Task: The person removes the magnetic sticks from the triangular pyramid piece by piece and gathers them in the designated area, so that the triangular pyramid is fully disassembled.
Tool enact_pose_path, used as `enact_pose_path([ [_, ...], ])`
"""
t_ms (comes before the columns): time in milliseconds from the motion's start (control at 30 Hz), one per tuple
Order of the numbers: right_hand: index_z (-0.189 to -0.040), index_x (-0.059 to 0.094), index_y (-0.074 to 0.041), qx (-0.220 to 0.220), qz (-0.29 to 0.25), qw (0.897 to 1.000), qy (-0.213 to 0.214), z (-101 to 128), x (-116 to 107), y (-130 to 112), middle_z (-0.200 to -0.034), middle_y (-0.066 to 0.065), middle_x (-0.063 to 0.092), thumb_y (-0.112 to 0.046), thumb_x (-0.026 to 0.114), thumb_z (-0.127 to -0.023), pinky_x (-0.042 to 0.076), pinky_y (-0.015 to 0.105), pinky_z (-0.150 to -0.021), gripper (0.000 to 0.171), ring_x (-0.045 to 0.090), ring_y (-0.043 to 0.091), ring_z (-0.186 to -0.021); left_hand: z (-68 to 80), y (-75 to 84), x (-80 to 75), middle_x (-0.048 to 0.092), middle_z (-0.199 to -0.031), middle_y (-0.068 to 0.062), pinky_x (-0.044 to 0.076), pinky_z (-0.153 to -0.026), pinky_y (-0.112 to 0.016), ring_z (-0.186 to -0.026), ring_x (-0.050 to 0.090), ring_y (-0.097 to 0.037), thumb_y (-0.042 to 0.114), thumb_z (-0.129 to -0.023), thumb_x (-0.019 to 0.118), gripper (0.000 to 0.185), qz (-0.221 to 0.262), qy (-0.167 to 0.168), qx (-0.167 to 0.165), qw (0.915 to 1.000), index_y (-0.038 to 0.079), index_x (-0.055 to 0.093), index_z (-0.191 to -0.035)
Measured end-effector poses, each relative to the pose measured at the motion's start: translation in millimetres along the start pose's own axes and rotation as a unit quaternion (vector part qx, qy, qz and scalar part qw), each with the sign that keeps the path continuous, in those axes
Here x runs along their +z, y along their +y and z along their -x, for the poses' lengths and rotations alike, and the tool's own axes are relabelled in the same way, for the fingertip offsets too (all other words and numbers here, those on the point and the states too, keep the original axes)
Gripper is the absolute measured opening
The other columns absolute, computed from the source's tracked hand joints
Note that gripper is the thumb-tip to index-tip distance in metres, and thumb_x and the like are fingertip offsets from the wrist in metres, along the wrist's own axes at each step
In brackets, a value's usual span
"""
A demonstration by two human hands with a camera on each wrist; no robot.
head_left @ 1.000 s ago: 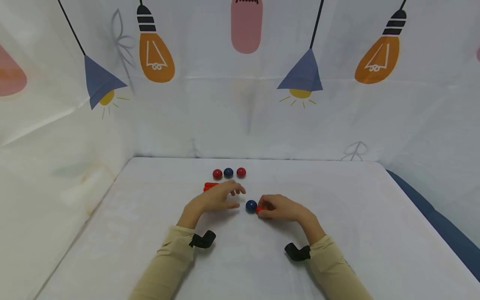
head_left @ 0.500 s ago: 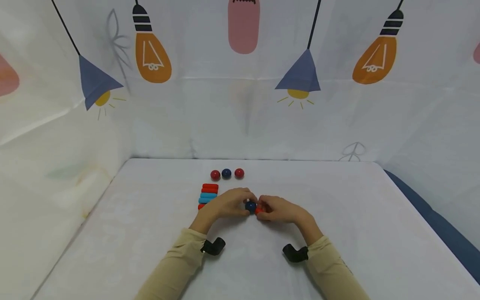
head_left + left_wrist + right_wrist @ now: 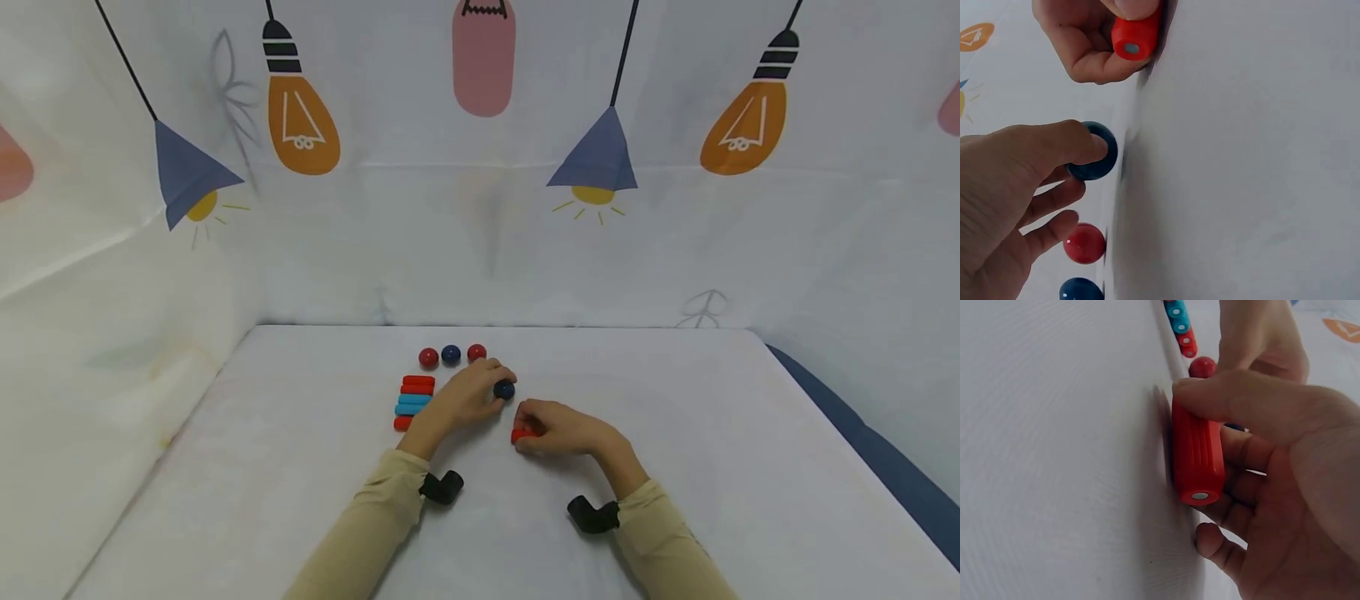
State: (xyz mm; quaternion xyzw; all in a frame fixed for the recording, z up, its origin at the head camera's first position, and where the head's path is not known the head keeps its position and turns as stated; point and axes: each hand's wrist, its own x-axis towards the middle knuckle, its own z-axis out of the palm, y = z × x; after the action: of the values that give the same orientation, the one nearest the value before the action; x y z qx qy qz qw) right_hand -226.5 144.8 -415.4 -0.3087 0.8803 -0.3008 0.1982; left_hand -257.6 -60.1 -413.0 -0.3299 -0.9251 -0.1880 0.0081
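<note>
Between thumb and fingers, my left hand [image 3: 470, 395] pinches a dark blue ball [image 3: 504, 390]; its thumb lies across the ball in the left wrist view. My right hand [image 3: 564, 429] holds a red rod [image 3: 1197, 453] with ribbed sides and a small silver disc in its end. The rod sits low, close over the white table, and the ball is apart from it, farther back. Behind the left hand, two red balls [image 3: 428, 358] and another dark blue ball [image 3: 451, 355] stand in a row.
Left of the left hand lies a stack of red rods [image 3: 417, 385] and light blue rods [image 3: 413, 404], side by side. The white table [image 3: 300, 467] ends at a patterned cloth backdrop [image 3: 420, 250]. A black wrist camera [image 3: 442, 487] sticks out from each sleeve.
My left hand reached right, took hold of the blue ball beside the red rod and moved it away toward the back. The right hand keeps its grip on the rod, nearly in place.
</note>
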Motion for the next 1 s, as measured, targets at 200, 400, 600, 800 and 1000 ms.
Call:
enact_pose_path([
  [200, -0.094, 0.057, -0.018, 0.008, -0.009, 1.0, 0.001, -1.8, 2.8, 1.5, -0.082, -0.005, 0.053, -0.019, 0.066, -0.083, 0.042, 0.024, -0.065, 0.014, 0.049, 0.01, -0.075, -11.8, -5.2, 2.0, 0.059, -0.118, -0.003, 0.047, -0.097, -0.03, -0.107, 0.056, -0.018, 0.016, -0.086, 0.067, 0.034, -0.011, 0.045, -0.007, 0.9989, 0.014, 0.061, -0.12],
  [400, -0.093, 0.056, -0.019, 0.011, -0.006, 1.0, 0.0, -3.3, 4.0, 0.5, -0.081, -0.006, 0.052, -0.017, 0.065, -0.083, 0.041, 0.024, -0.064, 0.013, 0.048, 0.009, -0.074, -23.7, -7.3, 3.5, 0.06, -0.119, -0.003, 0.046, -0.095, -0.04, -0.107, 0.055, -0.021, 0.021, -0.086, 0.069, 0.036, -0.073, 0.087, -0.04, 0.9927, 0.017, 0.061, -0.121],
  [600, -0.091, 0.056, -0.019, 0.012, 0.006, 1.0, 0.009, -4.1, 1.7, -0.6, -0.078, -0.006, 0.051, -0.016, 0.065, -0.082, 0.041, 0.023, -0.063, 0.013, 0.048, 0.008, -0.072, -39.1, -9.9, 3.8, 0.063, -0.117, -0.001, 0.042, -0.095, -0.046, -0.109, 0.056, -0.023, 0.024, -0.085, 0.071, 0.035, -0.109, 0.12, -0.068, 0.9845, 0.02, 0.062, -0.119],
  [800, -0.091, 0.056, -0.017, 0.007, -0.003, 1.0, 0.006, -4.8, 3.8, -0.2, -0.079, -0.006, 0.05, -0.016, 0.065, -0.081, 0.041, 0.022, -0.064, 0.014, 0.048, 0.008, -0.073, -47.0, -12.9, 6.9, 0.064, -0.117, -0.001, 0.038, -0.099, -0.048, -0.112, 0.057, -0.024, 0.022, -0.084, 0.071, 0.035, -0.107, 0.124, -0.076, 0.9836, 0.019, 0.063, -0.118],
  [1000, -0.09, 0.055, -0.017, 0.002, 0.005, 1.0, 0.007, -4.5, 4.2, -0.2, -0.078, -0.006, 0.05, -0.015, 0.065, -0.081, 0.04, 0.021, -0.062, 0.013, 0.046, 0.007, -0.07, -50.4, -16.7, 12.8, 0.064, -0.116, -0.003, 0.037, -0.099, -0.049, -0.111, 0.057, -0.024, 0.019, -0.085, 0.07, 0.035, -0.094, 0.128, -0.077, 0.9843, 0.018, 0.062, -0.118],
])
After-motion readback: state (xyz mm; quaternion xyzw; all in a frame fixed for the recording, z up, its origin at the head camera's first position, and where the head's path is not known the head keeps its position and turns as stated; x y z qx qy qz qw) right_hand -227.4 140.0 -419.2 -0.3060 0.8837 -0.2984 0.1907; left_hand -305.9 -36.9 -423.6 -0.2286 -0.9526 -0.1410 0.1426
